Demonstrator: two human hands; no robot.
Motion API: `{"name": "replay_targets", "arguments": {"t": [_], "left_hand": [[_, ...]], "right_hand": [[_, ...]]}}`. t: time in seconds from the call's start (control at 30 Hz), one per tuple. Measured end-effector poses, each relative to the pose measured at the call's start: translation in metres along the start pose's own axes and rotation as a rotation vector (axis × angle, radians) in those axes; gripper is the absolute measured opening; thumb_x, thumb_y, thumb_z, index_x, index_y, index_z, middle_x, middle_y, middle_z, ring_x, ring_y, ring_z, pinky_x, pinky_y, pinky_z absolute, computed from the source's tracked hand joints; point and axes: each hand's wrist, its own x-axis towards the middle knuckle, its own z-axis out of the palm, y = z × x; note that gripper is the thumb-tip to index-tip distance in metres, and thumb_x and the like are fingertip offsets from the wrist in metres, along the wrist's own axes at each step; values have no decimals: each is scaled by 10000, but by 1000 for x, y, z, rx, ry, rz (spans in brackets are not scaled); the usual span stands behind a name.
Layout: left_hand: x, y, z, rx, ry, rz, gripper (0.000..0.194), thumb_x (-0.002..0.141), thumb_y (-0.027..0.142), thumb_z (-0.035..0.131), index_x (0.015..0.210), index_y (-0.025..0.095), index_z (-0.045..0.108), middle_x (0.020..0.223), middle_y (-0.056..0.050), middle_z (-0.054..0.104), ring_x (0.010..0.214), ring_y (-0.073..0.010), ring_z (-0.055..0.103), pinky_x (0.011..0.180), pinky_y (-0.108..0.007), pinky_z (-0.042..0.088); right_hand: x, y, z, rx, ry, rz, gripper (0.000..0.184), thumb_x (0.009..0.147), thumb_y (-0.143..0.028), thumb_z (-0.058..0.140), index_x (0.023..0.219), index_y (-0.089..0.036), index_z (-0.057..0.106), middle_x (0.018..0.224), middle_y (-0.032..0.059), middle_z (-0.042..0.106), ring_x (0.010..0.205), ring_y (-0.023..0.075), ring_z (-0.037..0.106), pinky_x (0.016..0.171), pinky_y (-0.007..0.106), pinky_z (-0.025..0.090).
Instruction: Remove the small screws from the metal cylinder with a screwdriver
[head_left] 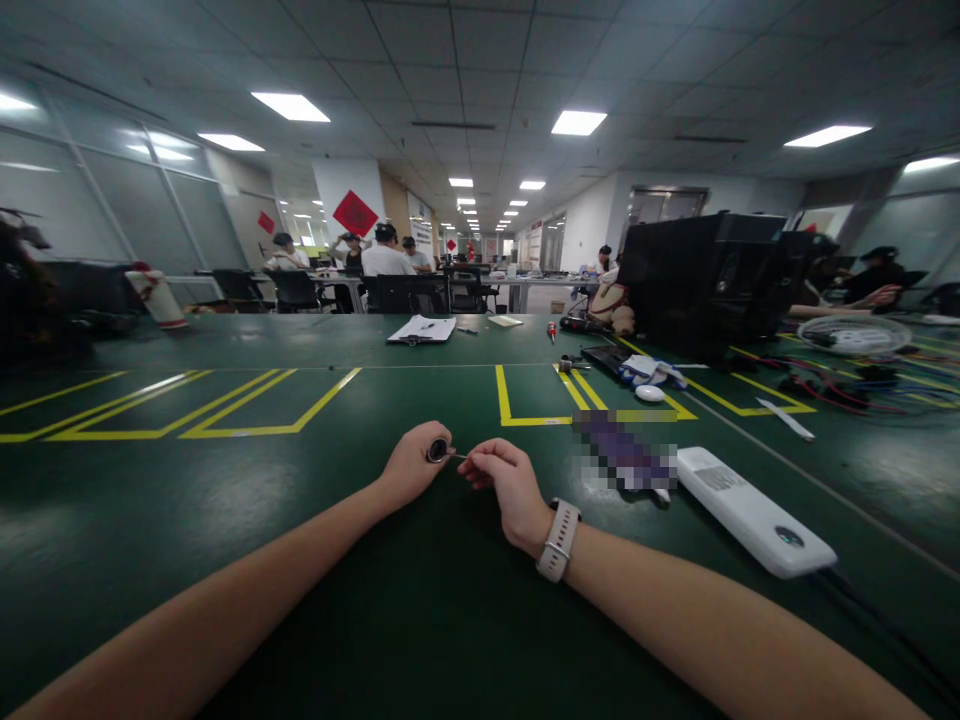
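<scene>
Above the green table [247, 490], my left hand [411, 465] is closed around a small dark round piece [436, 450] with a silvery rim; its other end is hidden in the fist. A thin metal-looking pin [459, 457] spans the short gap between the hands. My right hand [510, 480] pinches the far end of that pin between thumb and fingers, and its wrist carries a light watch strap [559, 540]. Whether the pin is joined to the round piece, I cannot tell.
Right of my hands lie a blurred-out purple item [622, 450], a long white power bank [750, 510] with a cable, a white oval case [649, 394] and gloves [649, 370]. Farther back are a clipboard [421, 329], a black box [697, 275] and loose wires [825, 385].
</scene>
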Motion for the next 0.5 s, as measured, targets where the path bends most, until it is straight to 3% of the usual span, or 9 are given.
{"name": "replay_targets", "arguments": {"t": [0.17,0.5], "left_hand": [[1,1,-1,21,-27,15,147,732,203,531,600,188,467,617,24,464,622,-145,454,595,-272,360],[-1,-2,0,-85,-83,67,225,774,344,526,642,183,440,607,48,436,559,-107,436,539,-225,370]], "right_hand": [[2,-1,-1,1,13,33,32,631,-154,569,603,-158,583,576,6,641,570,129,552,561,258,385],[5,-3,-6,90,-25,80,31,633,-175,554,636,-154,577,575,12,640,548,125,548,551,250,387]]}}
